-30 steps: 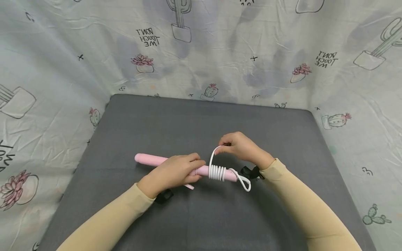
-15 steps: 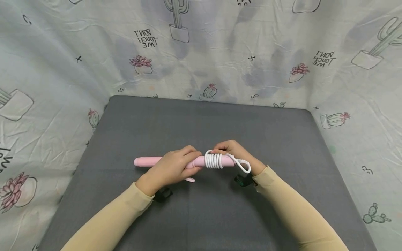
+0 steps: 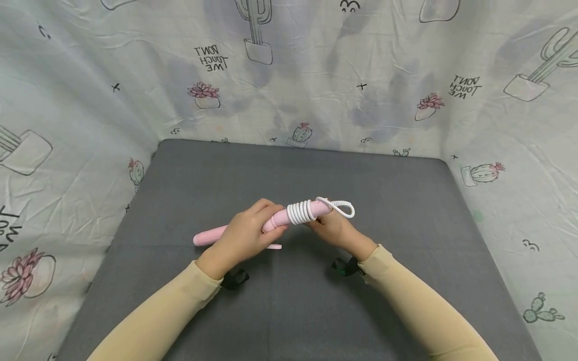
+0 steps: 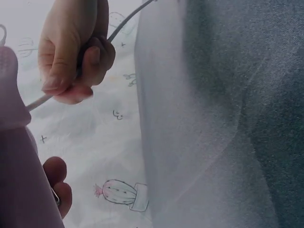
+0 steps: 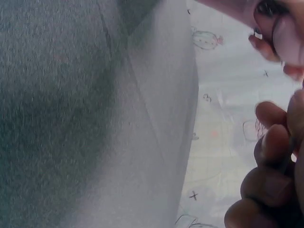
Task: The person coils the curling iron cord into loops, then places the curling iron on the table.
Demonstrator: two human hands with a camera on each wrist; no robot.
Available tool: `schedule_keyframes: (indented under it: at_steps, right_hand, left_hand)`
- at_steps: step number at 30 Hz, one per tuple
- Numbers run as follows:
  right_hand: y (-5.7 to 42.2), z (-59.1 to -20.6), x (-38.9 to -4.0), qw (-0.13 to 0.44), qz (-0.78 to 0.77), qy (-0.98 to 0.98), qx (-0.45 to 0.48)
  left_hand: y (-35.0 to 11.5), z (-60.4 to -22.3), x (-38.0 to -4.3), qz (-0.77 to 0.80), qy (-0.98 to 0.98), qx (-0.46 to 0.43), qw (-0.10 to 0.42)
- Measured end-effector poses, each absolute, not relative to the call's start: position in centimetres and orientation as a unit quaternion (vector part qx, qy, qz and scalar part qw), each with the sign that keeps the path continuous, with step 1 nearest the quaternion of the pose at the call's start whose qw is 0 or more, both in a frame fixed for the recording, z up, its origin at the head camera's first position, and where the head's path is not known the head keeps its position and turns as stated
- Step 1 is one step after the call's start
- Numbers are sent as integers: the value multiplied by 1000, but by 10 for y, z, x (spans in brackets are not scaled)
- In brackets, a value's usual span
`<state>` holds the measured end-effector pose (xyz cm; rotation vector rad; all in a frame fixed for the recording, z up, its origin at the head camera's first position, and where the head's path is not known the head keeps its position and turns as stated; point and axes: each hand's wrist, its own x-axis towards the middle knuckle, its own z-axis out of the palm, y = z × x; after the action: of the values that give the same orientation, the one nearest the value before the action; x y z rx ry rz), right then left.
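A pink curling iron point(image 3: 209, 236) is held above the table, its handle end tilted up to the right. White cord point(image 3: 299, 212) is coiled in several turns round the handle, and a loop sticks out past its end. My left hand point(image 3: 246, 228) grips the iron around its middle, near a small pink lever point(image 3: 274, 246). Below the coils, my right hand point(image 3: 337, 231) is partly hidden by the handle. In the left wrist view the right hand point(image 4: 71, 52) pinches the cord point(image 4: 127, 20). Curled right fingers point(image 5: 273, 187) show in the right wrist view.
The grey table point(image 3: 289, 311) lies beneath both hands. Pale fabric point(image 3: 289, 75) printed with cacti hangs behind it and along both sides. Dark wrist straps point(image 3: 235, 279) sit under the sleeves point(image 3: 420, 306).
The iron's handle end has risen and now tilts up to the right. My right hand has gone from above the coils, behind the handle, to below it, carrying the cord round.
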<state>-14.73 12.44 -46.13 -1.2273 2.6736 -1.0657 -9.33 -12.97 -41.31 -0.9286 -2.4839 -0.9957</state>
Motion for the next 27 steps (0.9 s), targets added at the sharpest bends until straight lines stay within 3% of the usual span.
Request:
schedule_keyframes:
  at_steps: [1, 4, 7, 15, 21, 27]
  right_hand:
    - [118, -448, -141, 14, -406, 841, -356]
    - [113, -442, -132, -21, -354, 858, -371]
    - [114, -440, -125, -11, -287, 885, -367]
    - [134, -448, -122, 10, -289, 900, -327]
    - [139, -452, -125, 13, -284, 902, -325]
    - [139, -449, -126, 16, -276, 906, -322]
  left_hand:
    - [-130, -413, -94, -353, -868, -315, 154]
    - [-132, -410, -95, -362, -874, -288, 150]
    - [-135, -407, -99, -370, -883, -255, 133]
    - [-146, -396, -107, -460, -872, -166, -12]
    - [-148, -389, -104, -501, -843, -176, -93]
    - [-150, -389, -101, -507, -828, -207, -118]
